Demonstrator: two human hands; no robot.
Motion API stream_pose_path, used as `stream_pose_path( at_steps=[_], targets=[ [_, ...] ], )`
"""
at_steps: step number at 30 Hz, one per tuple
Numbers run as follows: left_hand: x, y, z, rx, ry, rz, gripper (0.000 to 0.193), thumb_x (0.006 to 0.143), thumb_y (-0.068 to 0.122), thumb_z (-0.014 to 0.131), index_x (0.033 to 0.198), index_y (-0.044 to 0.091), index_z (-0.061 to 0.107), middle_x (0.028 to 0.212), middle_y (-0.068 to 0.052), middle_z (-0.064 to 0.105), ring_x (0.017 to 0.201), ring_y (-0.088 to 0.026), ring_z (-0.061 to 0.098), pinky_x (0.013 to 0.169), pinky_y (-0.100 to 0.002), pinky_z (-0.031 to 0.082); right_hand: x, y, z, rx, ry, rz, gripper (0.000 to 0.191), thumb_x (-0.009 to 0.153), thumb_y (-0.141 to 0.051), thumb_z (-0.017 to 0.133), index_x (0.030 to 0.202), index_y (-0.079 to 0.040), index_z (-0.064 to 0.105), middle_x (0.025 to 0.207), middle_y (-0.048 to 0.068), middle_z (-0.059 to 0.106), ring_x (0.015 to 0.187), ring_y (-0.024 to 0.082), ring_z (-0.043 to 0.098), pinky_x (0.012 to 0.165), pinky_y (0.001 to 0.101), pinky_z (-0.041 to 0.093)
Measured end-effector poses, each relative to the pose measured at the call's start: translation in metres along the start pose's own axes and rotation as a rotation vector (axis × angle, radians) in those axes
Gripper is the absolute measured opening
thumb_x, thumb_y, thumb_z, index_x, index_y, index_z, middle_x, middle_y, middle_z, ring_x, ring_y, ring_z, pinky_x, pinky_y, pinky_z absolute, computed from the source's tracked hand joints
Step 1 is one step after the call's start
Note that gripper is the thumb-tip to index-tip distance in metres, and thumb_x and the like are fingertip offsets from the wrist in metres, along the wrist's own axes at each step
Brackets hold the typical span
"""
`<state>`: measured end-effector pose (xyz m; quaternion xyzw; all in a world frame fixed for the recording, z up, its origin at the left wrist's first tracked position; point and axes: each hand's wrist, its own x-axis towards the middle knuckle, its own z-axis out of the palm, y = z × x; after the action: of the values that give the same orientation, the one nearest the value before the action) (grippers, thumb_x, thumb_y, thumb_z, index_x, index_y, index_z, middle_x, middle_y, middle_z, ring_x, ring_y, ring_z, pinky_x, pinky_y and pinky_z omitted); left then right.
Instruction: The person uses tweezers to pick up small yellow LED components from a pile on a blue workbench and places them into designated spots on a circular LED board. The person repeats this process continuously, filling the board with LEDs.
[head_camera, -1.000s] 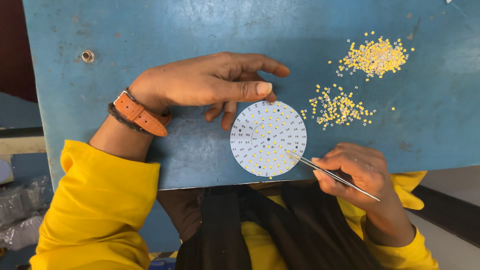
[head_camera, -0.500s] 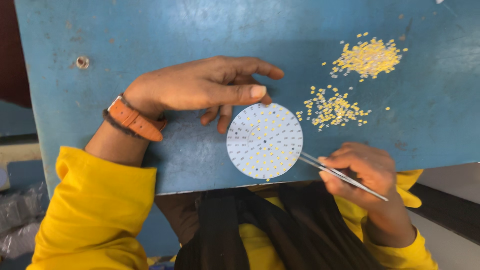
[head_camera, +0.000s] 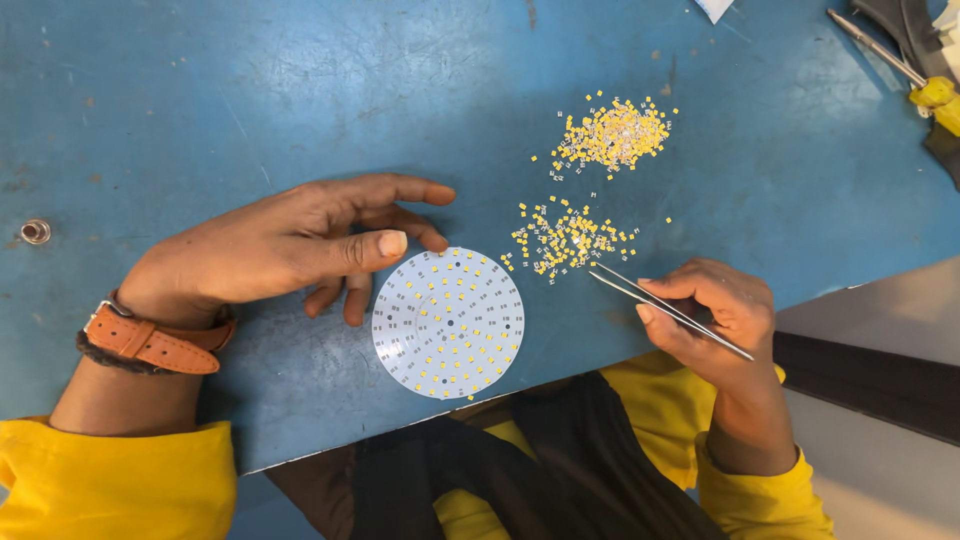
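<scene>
Right hand (head_camera: 715, 315) pinches slim tweezers (head_camera: 668, 310) whose tips point up-left toward the nearer pile of yellow chips (head_camera: 562, 240), while the left hand (head_camera: 290, 250), unclenched, steadies the round white board (head_camera: 448, 322) on the blue bench (head_camera: 200, 90)

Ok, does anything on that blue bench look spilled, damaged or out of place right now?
Nothing alarming. The tiny yellow square components lie loose in two piles on the blue worktable, with strays scattered around the nearer pile. The round white circuit board sits flat near the table's front edge, seemingly intact. The right hand holds metal tweezers.
</scene>
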<state>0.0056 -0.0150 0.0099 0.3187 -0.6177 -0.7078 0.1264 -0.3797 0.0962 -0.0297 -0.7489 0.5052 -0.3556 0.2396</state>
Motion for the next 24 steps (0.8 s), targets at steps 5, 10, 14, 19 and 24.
stream_pose_path(
  at_steps=[5,10,14,19,24],
  targets=[
    [0.0,-0.0001,0.0006,0.007,0.013,0.002,0.065,0.092,0.043,0.056,0.146,0.008,0.046,0.122,-0.015,0.072,0.052,-0.009,0.069,0.036,-0.019,0.049,0.0048,-0.0046,-0.0012,-0.037,-0.044,-0.037,0.022,0.079,-0.01,0.082,0.095,0.002,0.072,0.076,0.007,0.067,0.063,0.014,0.061,0.058,0.0258,0.042],
    [-0.0001,-0.0026,-0.0004,-0.006,0.001,0.017,0.065,0.093,0.043,0.056,0.147,0.008,0.045,0.124,-0.016,0.072,0.053,-0.009,0.069,0.036,-0.019,0.05,0.0037,-0.0034,-0.002,-0.02,-0.043,-0.04,0.021,0.081,-0.009,0.081,0.095,0.001,0.071,0.078,0.008,0.069,0.066,0.014,0.063,0.06,0.0262,0.045],
    [0.0,-0.003,-0.0003,-0.006,0.002,0.017,0.065,0.093,0.043,0.057,0.147,0.008,0.045,0.124,-0.016,0.072,0.053,-0.009,0.07,0.036,-0.019,0.05,0.002,-0.0024,-0.001,0.01,0.001,0.019,0.018,0.082,-0.005,0.08,0.096,0.003,0.071,0.077,0.008,0.068,0.062,0.014,0.061,0.057,0.0261,0.042],
    [0.0001,0.0005,-0.0001,-0.003,-0.009,0.012,0.065,0.093,0.042,0.056,0.147,0.009,0.045,0.123,-0.015,0.072,0.053,-0.009,0.069,0.037,-0.019,0.05,-0.0002,-0.0024,-0.0033,-0.006,-0.044,0.005,0.017,0.081,-0.004,0.079,0.094,0.004,0.071,0.077,0.009,0.068,0.064,0.014,0.06,0.059,0.0263,0.042],
    [0.0001,0.0026,-0.001,0.019,-0.027,0.055,0.068,0.095,0.046,0.056,0.15,0.008,0.042,0.125,-0.014,0.072,0.056,-0.008,0.069,0.04,-0.019,0.05,-0.0011,-0.0106,-0.002,0.122,-0.059,0.105,0.018,0.084,-0.006,0.077,0.097,0.005,0.071,0.082,0.009,0.069,0.063,0.013,0.06,0.057,0.0244,0.042]
  ],
)
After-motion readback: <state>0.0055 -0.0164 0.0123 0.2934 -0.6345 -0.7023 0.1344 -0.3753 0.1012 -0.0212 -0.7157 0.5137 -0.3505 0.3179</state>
